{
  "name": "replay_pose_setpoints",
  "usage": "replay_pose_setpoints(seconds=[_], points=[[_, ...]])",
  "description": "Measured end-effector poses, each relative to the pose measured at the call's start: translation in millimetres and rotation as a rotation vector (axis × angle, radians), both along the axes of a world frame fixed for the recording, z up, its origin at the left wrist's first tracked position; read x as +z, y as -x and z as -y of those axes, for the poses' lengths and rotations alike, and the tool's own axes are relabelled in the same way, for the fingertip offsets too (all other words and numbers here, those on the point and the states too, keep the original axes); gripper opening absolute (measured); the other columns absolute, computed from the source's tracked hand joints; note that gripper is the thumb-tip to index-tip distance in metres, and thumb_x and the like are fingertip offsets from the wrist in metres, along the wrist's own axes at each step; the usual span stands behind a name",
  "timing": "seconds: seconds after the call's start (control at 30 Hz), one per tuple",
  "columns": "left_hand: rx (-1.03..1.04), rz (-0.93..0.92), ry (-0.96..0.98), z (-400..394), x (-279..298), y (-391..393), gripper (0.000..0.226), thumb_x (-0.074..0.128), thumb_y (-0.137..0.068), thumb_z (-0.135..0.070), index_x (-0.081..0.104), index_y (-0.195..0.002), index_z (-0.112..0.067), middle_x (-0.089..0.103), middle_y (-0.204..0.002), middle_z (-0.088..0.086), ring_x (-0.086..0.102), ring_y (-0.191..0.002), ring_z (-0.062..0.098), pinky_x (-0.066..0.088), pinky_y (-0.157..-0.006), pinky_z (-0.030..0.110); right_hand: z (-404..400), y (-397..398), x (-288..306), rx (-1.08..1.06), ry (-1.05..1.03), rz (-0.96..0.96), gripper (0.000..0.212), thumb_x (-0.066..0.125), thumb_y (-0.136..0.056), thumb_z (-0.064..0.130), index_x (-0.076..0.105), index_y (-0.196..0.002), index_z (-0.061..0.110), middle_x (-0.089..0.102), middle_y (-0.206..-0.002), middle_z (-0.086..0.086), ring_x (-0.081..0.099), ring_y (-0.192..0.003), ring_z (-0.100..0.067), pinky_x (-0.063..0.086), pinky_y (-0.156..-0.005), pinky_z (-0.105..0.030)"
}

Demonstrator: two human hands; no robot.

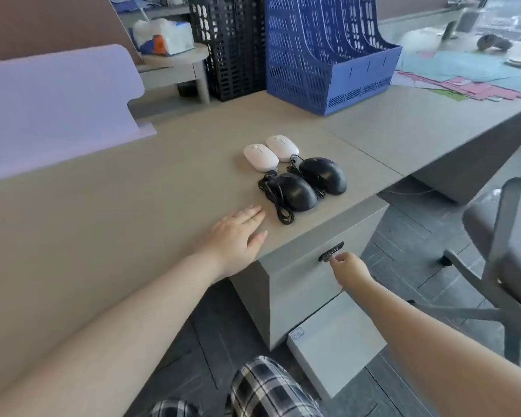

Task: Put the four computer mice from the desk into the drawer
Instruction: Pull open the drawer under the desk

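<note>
My right hand is pinched on the lock on the drawer, so I should pull straight out and steadily while my left hand, flat and open, braces on the tabletop. The four mice sit together at about one o'clock from my left hand: the nearest black mouse just beside my fingertips, the other black mouse and two white mice beyond, all above the still-closed drawer.
</note>
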State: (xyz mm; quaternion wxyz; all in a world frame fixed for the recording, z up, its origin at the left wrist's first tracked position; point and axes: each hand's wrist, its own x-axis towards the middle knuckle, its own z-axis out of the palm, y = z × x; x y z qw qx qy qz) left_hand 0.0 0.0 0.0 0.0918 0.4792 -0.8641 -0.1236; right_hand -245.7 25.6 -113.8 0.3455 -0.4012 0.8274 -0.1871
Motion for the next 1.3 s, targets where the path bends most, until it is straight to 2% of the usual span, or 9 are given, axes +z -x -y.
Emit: replay_pose_setpoints(seconds=[0.13, 0.27, 0.73, 0.83, 0.9, 0.97, 1.03, 1.17, 1.3], points=[[0.046, 0.014, 0.057, 5.0, -5.5, 1.6, 0.052, 0.034, -0.099, -0.036, 0.029, -0.148, -0.020, 0.021, -0.159, -0.004, 0.017, -0.147, 0.011, 0.011, -0.119, 0.029, 6.3, -0.6, -16.0, -0.180, 0.069, 0.409, 0.032, 0.043, -0.098, 0.023, 0.057, -0.118, 0.003, 0.060, -0.093, -0.012, 0.057, -0.081, -0.023, 0.055, -0.064, -0.032], [0.114, 0.053, 0.018, 6.1, -9.1, 1.4, 0.056, 0.033, -0.098, -0.042, 0.025, -0.149, -0.021, 0.018, -0.160, -0.005, 0.016, -0.147, 0.013, 0.012, -0.121, 0.034, 2.3, -5.0, -15.8, -0.286, 0.096, 0.568, 0.016, 0.045, -0.096, 0.017, 0.056, -0.103, 0.009, 0.060, -0.074, -0.007, 0.058, -0.071, -0.019, 0.052, -0.060, -0.030], [0.131, 0.090, 0.056, 12.7, -11.7, 4.4, 0.057, 0.033, -0.098, -0.042, 0.024, -0.150, -0.020, 0.018, -0.160, -0.004, 0.016, -0.147, 0.014, 0.012, -0.120, 0.033, -16.7, 6.0, -19.9, -0.235, 0.148, 0.572, 0.021, 0.042, -0.093, 0.010, 0.056, -0.079, 0.014, 0.054, -0.070, -0.005, 0.052, -0.067, -0.016, 0.049, -0.075, -0.033], [0.133, 0.097, 0.046, 11.5, -11.2, 4.7, 0.056, 0.031, -0.099, -0.042, 0.023, -0.150, -0.020, 0.016, -0.160, -0.004, 0.014, -0.148, 0.011, 0.010, -0.120, 0.032, -37.9, 18.4, -16.0, -0.186, 0.094, 0.420, 0.015, 0.048, -0.092, 0.018, 0.061, -0.094, 0.010, 0.062, -0.081, -0.008, 0.057, -0.076, -0.020, 0.052, -0.074, -0.035], [0.128, 0.099, 0.044, 11.8, -11.9, 3.9, 0.056, 0.030, -0.099, -0.042, 0.023, -0.150, -0.020, 0.017, -0.160, -0.004, 0.014, -0.147, 0.011, 0.011, -0.121, 0.033, -50.0, 27.5, -9.8, -0.085, 0.100, 0.063, 0.026, 0.054, -0.089, 0.026, 0.057, -0.110, 0.012, 0.062, -0.106, -0.010, 0.058, -0.098, -0.027, 0.050, -0.083, -0.038], [0.135, 0.096, 0.041, 11.2, -12.3, 3.4, 0.056, 0.030, -0.098, -0.042, 0.024, -0.149, -0.020, 0.018, -0.160, -0.004, 0.016, -0.147, 0.012, 0.013, -0.121, 0.035, -58.9, 31.8, -0.5, 0.040, 0.231, -0.297, 0.041, 0.054, -0.090, 0.027, 0.045, -0.128, 0.015, 0.049, -0.131, -0.007, 0.040, -0.127, -0.029, 0.042, -0.099, -0.042], [0.158, 0.088, 0.042, 8.2, -11.8, 5.0, 0.054, 0.030, -0.099, -0.040, 0.026, -0.149, -0.019, 0.019, -0.160, -0.003, 0.016, -0.147, 0.012, 0.014, -0.121, 0.034, -62.5, 28.7, 9.5, 0.181, 0.440, -0.456, 0.046, 0.049, -0.092, 0.020, 0.041, -0.137, 0.016, 0.042, -0.142, -0.003, 0.029, -0.137, -0.026, 0.036, -0.107, -0.041], [0.201, 0.103, 0.052, -1.7, -10.7, 10.2, 0.052, 0.027, -0.100, -0.034, 0.024, -0.149, -0.016, 0.019, -0.160, 0.000, 0.015, -0.147, 0.013, 0.013, -0.120, 0.033, -51.0, 15.6, 5.8, 0.554, 0.446, -0.528, 0.030, 0.040, -0.095, 0.020, 0.066, -0.108, 0.016, 0.065, -0.123, -0.001, 0.043, -0.134, -0.023, 0.023, -0.117, -0.039], [0.220, 0.118, 0.064, -6.9, -10.4, 12.7, 0.053, 0.026, -0.101, -0.033, 0.022, -0.150, -0.013, 0.018, -0.160, 0.002, 0.014, -0.148, 0.015, 0.013, -0.121, 0.034, -45.3, 9.0, 10.3, 0.588, 0.374, -0.563, 0.039, 0.035, -0.097, 0.025, 0.071, -0.091, 0.011, 0.071, -0.100, -0.001, 0.059, -0.108, -0.021, 0.022, -0.117, -0.033]])
